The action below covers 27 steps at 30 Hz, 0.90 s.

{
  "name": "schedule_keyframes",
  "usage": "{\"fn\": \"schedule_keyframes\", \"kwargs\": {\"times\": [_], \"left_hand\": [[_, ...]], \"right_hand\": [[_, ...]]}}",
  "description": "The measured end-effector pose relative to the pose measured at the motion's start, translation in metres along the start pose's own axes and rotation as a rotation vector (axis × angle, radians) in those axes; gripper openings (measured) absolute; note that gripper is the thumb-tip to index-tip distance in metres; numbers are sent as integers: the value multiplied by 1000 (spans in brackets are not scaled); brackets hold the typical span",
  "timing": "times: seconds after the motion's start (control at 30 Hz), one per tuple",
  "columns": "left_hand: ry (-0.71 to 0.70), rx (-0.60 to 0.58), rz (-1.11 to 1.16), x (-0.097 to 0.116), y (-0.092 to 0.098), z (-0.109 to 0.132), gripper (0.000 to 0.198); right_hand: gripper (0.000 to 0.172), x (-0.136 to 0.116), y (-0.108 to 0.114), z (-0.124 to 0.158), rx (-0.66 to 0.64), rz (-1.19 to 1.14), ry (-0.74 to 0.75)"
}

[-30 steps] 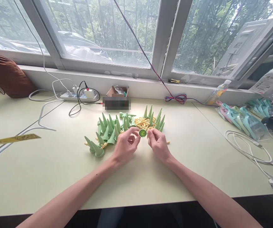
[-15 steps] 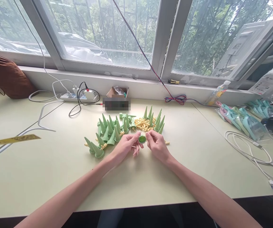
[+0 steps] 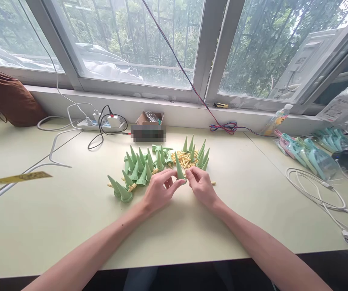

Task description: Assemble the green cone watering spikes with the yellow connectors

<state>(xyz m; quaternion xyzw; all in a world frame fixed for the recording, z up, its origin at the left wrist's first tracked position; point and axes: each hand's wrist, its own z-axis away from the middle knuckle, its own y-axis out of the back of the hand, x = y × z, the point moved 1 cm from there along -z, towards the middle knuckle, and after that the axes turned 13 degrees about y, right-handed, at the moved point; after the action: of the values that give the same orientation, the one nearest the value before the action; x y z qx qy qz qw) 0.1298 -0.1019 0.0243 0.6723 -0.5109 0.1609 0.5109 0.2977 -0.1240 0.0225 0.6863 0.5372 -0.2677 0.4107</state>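
A green plastic watering spike [image 3: 178, 166] stands nearly upright, point up, between my hands. My left hand [image 3: 161, 186] is closed on it, thumb and fingers pinching near its wide base. Close against its right side, my right hand [image 3: 200, 182] is pinched shut; what lies between its fingertips is hidden. Just beyond my hands, small yellow valve pieces [image 3: 184, 159] form a pile, with several green spikes [image 3: 201, 158] around it. More green spikes [image 3: 140, 165] are grouped to the left, some with yellow pieces fitted at the base.
A small cardboard box [image 3: 150, 118] and a blurred dark block [image 3: 148, 133] sit at the back. A power strip [image 3: 101, 124] with cables is at left rear. On the right lie bagged pastel clips [image 3: 310, 155], a white cable [image 3: 316, 194] and a bottle [image 3: 278, 119].
The spike has turned from showing its open round base to pointing upward. My left hand has shifted its grip, thumb now low at the base. The right hand has hardly moved.
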Motion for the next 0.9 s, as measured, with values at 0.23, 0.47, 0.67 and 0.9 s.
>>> {"fn": "schedule_keyframes", "kwargs": {"times": [0.23, 0.47, 0.67, 0.9], "left_hand": [[-40, 15, -50, 1, 0, -1, 9], [-25, -8, -53, 0, 0, 1, 11], [-27, -29, -49, -1, 0, 0, 12], [-149, -8, -113, -1, 2, 0, 24]], "right_hand": [[35, 1, 0, -1, 17, 52, 73], [35, 2, 0, 0, 11, 99, 111], [35, 3, 0, -1, -15, 103, 64], [38, 2, -1, 0, -54, 38, 1]]}}
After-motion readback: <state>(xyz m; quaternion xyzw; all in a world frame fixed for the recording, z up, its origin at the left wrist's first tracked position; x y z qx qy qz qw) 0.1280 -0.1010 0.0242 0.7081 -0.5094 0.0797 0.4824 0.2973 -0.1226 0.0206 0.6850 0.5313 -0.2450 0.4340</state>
